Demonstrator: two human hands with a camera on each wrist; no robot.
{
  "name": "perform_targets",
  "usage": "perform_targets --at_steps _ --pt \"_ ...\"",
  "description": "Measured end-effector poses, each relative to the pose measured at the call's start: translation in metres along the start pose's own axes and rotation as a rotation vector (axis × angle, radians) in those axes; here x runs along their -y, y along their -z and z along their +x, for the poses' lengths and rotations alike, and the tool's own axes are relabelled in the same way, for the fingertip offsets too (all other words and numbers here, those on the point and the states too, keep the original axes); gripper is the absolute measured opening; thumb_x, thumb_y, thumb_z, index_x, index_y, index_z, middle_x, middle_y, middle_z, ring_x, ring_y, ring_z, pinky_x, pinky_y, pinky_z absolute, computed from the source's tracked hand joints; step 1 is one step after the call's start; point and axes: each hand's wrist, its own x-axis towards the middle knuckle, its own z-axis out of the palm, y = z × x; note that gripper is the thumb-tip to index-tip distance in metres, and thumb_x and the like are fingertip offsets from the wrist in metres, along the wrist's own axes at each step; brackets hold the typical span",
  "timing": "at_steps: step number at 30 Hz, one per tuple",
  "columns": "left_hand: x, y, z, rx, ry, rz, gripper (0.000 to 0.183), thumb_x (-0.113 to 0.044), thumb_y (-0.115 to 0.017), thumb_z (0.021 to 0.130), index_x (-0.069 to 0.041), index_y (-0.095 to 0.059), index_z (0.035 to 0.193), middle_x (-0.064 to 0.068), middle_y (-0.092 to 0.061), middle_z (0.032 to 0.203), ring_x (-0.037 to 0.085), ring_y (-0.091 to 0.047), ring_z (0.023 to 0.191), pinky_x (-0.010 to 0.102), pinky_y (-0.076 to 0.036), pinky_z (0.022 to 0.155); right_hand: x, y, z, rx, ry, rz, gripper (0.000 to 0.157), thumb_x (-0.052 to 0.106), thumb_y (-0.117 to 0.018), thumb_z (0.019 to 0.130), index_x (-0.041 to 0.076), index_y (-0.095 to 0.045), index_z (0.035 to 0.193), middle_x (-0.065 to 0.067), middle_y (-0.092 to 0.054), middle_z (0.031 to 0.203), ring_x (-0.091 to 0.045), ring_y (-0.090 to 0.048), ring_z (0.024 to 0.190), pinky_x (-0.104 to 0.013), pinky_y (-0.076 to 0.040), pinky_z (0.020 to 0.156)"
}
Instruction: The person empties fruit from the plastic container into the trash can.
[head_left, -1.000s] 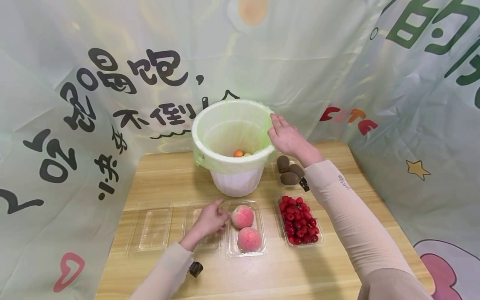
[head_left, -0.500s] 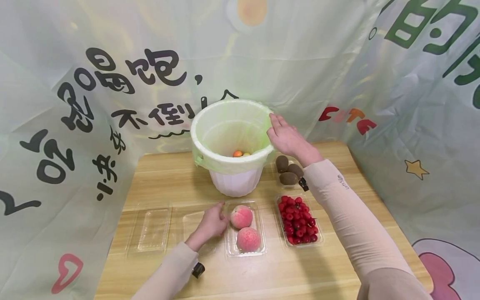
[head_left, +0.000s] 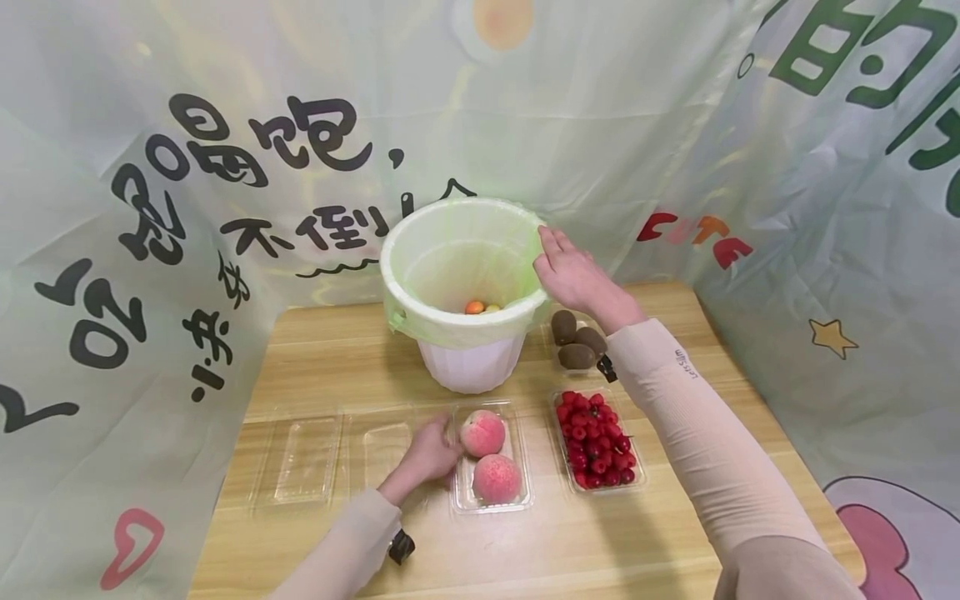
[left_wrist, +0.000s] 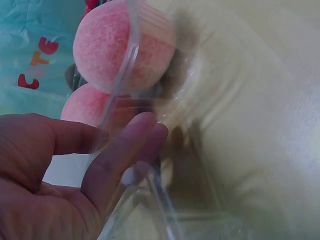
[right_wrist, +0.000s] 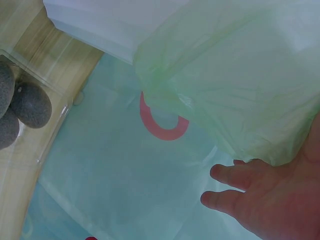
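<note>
My left hand (head_left: pixel 429 452) is at the left edge of a clear plastic box (head_left: pixel 491 507) with two pink peaches (head_left: pixel 497 478) in it. In the left wrist view, thumb and fingers (left_wrist: pixel 115 160) pinch the box's clear wall, with a peach (left_wrist: pixel 117 47) just beyond. My right hand (head_left: pixel 573 275) rests on the right rim of a white bucket (head_left: pixel 472 367). Its fingers (right_wrist: pixel 227 200) lie fairly straight against the pale green bag (right_wrist: pixel 225 100) that lines the bucket. An orange fruit (head_left: pixel 475 307) and a yellowish one (head_left: pixel 492 308) show inside.
Two empty clear boxes, a far-left box (head_left: pixel 303 458) and a nearer box (head_left: pixel 386 442), sit left of the peaches. A box of red berries (head_left: pixel 596 442) stands to the right, with kiwis (head_left: pixel 577 357) behind it. Printed cloth (head_left: pixel 600 125) closes off the back and sides.
My left hand has shifted slightly right and nearer, its fingers moving from above the gap between boxes to the peach box's left edge. The right hand stays on the bucket rim.
</note>
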Motion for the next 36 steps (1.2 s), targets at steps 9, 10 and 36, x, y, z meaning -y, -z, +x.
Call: perform_targets --at_steps 9,10,36 --pt "0.002 -0.004 -0.001 -0.001 0.011 0.0 0.072 0.004 -0.067 0.087 0.015 -0.04 0.152 0.037 -0.067 0.113 0.012 -0.056 0.049 0.033 -0.057 0.045 0.0 0.0 0.0 0.001 0.001 -0.001 0.07 0.042 -0.011 0.109 0.01 0.001 0.17 -0.018 -0.001 0.178 -0.034 -0.001 0.166 -0.063 -0.007 0.132" --pt "0.002 -0.004 0.0 0.004 0.016 -0.006 0.072 0.005 -0.066 0.086 0.014 -0.039 0.153 0.038 -0.066 0.116 0.012 -0.056 0.049 0.034 -0.057 0.046 0.0 0.0 0.0 0.001 0.001 -0.001 0.07 0.043 -0.011 0.109 0.01 0.001 0.17 -0.018 -0.001 0.178 -0.034 -0.001 0.166 -0.063 -0.007 0.132" --pt "-0.008 0.042 -0.016 0.096 -0.017 -0.195 0.066 0.012 -0.059 0.091 0.005 -0.044 0.154 0.022 -0.069 0.08 0.014 -0.061 0.055 0.027 -0.053 0.05 0.0 -0.001 0.0 0.006 0.003 0.0 0.07 0.042 -0.011 0.109 0.01 0.003 0.17 -0.019 -0.001 0.178 -0.035 -0.001 0.166 -0.063 -0.006 0.132"
